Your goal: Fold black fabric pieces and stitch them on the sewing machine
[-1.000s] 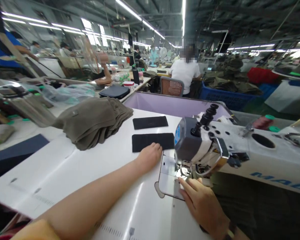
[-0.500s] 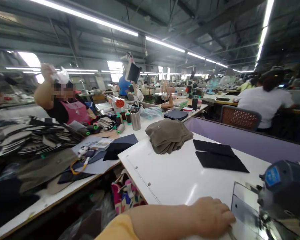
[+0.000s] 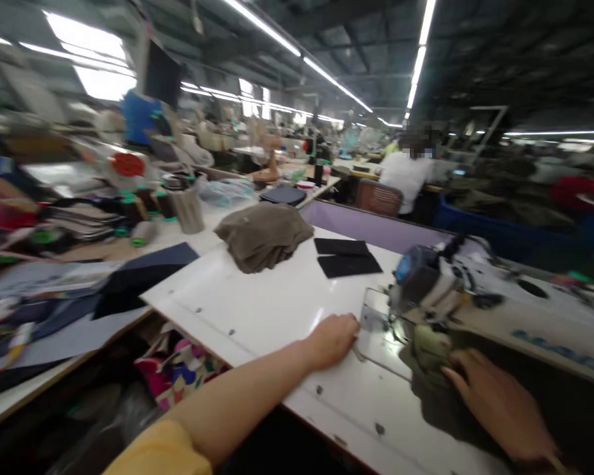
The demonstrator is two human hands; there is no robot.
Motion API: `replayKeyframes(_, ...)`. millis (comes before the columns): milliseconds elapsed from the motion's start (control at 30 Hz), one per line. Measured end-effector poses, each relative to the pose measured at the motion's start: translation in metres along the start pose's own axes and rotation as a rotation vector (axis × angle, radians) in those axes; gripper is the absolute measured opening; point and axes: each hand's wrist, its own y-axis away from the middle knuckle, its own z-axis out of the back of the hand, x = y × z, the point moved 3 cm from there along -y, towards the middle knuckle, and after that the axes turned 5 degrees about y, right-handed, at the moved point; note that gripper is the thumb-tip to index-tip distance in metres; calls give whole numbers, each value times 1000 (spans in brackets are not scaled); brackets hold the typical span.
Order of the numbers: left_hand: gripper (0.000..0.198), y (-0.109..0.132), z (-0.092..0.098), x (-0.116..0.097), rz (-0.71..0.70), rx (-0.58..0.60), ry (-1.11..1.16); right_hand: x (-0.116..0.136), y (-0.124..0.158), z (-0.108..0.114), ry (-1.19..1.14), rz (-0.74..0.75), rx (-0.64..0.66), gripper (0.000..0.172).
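Observation:
My left hand [image 3: 332, 341] rests on the white table top beside the metal plate [image 3: 375, 333] of a sewing machine [image 3: 426, 277]. Its fingers are curled closed, and whatever may be in them is hidden. On the right, my right hand [image 3: 497, 402] grips an olive-brown fabric piece [image 3: 433, 399] just in front of the needle area. The fabric spreads under that hand and along the machine arm; blur hides its exact shape.
A stack of brown fabric pieces [image 3: 262, 237] and two black pieces [image 3: 349, 264] lie farther back on the table. At left are a steel flask [image 3: 185, 208], thread spools and dark cloth. A person in white [image 3: 403, 178] sits beyond the purple partition [image 3: 371, 227].
My view has swung to the right, bringing the machine arm, my right hand and the olive-brown fabric into sight. My left hand stays beside the plate, its fingers now more curled.

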Motion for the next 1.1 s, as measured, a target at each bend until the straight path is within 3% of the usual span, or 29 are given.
replayKeyframes(100, 16, -1, -3, 6, -48, -35, 95, 0, 5, 12, 65, -98, 186, 10)
replayKeyframes(233, 29, 0, -4, 9, -117, -41, 158, 5, -8, 19, 18, -152, 202, 16)
replayKeyframes(367, 40, 0, -4, 7, -178, -28, 111, -3, -9, 22, -73, -181, 191, 16)
replayKeyframes(567, 25, 1, -2, 11, -102, -115, 168, -17, -12, 21, -232, -183, 164, 15)
replayKeyframes(767, 24, 3, -4, 16, -66, -92, 233, -21, -15, 21, -297, -159, 160, 15)
replayKeyframes(1100, 28, 1, -8, 18, -200, -43, 182, -11, -11, 26, -90, -178, 93, 12)
